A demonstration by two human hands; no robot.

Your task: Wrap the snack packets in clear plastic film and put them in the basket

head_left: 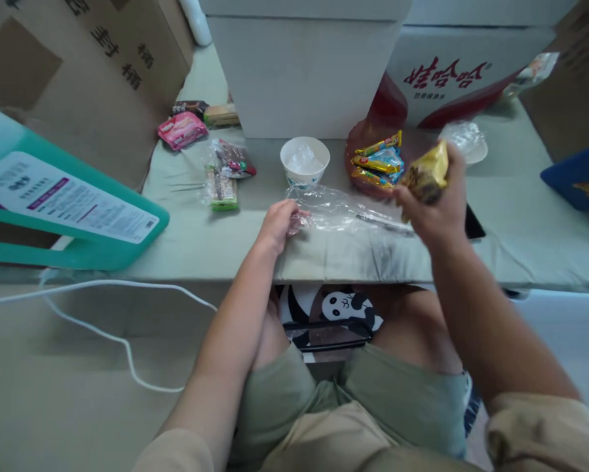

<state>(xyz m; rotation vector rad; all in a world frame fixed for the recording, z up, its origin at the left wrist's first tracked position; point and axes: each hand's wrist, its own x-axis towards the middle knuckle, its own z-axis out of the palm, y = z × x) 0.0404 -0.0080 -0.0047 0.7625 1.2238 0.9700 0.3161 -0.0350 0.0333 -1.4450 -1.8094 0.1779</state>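
My left hand is closed on the gathered end of a clear plastic bag, which lies flat along the table's front part. Raised over the right side of the table, my right hand grips a yellow and brown snack packet. Behind that packet, a reddish round tray holds several small bright-wrapped snacks. A white paper bowl with crumpled clear plastic inside stands just beyond the bag. To the right of my right hand sits a clear plastic-wrapped item.
Left of the bowl lie a green-ended packet, a dark packet and a pink packet. A large teal bottle stands at the left. White boxes rise behind. A dark flat object lies partly under my right hand.
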